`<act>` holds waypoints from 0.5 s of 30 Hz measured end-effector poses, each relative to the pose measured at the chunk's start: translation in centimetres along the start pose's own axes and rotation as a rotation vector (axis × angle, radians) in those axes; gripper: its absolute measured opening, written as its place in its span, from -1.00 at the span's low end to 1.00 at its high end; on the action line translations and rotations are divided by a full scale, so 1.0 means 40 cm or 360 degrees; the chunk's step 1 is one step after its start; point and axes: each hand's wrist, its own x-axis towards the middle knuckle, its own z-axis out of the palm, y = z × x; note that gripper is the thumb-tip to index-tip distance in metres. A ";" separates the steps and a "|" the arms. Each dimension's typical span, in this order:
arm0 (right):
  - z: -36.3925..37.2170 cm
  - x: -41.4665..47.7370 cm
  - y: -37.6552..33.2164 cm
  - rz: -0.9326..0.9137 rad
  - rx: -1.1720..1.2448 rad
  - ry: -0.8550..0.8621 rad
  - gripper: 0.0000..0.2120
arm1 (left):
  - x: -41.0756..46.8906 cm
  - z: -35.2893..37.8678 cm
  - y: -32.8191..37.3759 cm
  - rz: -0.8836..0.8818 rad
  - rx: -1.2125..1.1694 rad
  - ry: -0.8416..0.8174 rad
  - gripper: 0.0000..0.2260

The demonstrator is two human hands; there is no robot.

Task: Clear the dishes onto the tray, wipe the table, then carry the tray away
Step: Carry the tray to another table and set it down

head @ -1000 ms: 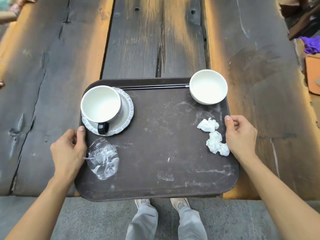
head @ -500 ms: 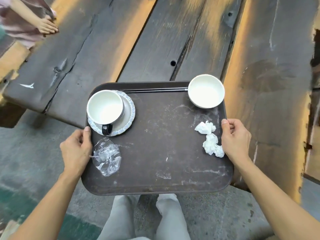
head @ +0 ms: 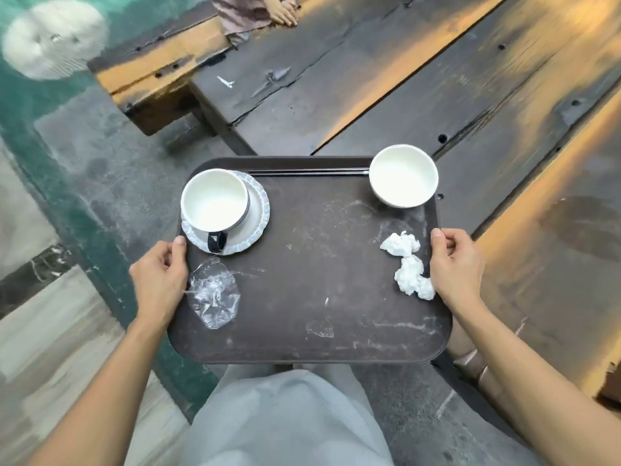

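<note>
**Setting.** A dark plank tabletop (head: 487, 95) fills the upper right of the frame. Green and grey floor (head: 67, 203) takes the left side. A lighter wooden beam (head: 158, 75) lies at upper left, and another person's hand (head: 284, 13) shows at the top edge.

**Fingers.** The left hand (head: 158, 280) grips the tray's left rim, thumb laid on top, the other fingers curled round the edge and out of sight beneath. The right hand (head: 457, 264) holds the right rim the same way. Both grips match those of a second ago.

**Tray** (head: 309, 314). Dark brown, held level at centre frame. A second ago it lay squarely over the tabletop. Now only its far right part overlaps the planks, and the rest hangs over floor and the person's pale trousers (head: 289, 415). The tabletop has swung off to the right, so the tray is up and turning away.

**Load, nothing shifted.**
- Cup (head: 215, 200) on saucer (head: 258, 213), upper left of the tray.
- Bowl (head: 403, 176), upper right corner, against the rim.
- Chopsticks (head: 309, 172), along the far rim between the two.
- Two crumpled tissues (head: 413, 279), just beside the right hand.
- Crumpled clear plastic (head: 213, 294), just beside the left hand.

**Status, as judged.** No dishes show on the visible planks, so clearing looks done, and wiping probably is too. The carry-away is under way. The bowl sits at the rim and would slide first if the tray tips.
</note>
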 end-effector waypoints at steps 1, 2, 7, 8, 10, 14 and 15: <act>0.008 -0.004 -0.015 -0.0022 -0.0002 -0.0040 -0.81 | -0.017 -0.023 -0.019 -0.0049 -0.0007 0.0020 -0.56; 0.022 -0.011 -0.035 -0.0063 -0.0024 -0.0088 -0.81 | -0.038 -0.055 -0.044 -0.0111 -0.0016 0.0051 -0.56; 0.085 -0.057 -0.157 -0.0307 -0.0046 -0.0263 -0.78 | -0.133 -0.203 -0.147 -0.0331 -0.0010 0.0255 -0.54; 0.100 -0.069 -0.184 -0.0360 -0.0050 -0.0297 -0.78 | -0.148 -0.234 -0.164 -0.0374 -0.0049 0.0279 -0.53; 0.131 -0.088 -0.243 -0.0451 -0.0055 -0.0359 -0.78 | -0.175 -0.293 -0.205 -0.0443 -0.0096 0.0333 -0.52; 0.209 -0.132 -0.370 -0.0587 -0.0103 -0.0505 -0.75 | -0.215 -0.399 -0.284 -0.0579 -0.0098 0.0505 -0.54; 0.232 -0.144 -0.405 -0.0616 -0.0103 -0.0536 -0.74 | -0.220 -0.424 -0.304 -0.0605 -0.0089 0.0540 -0.54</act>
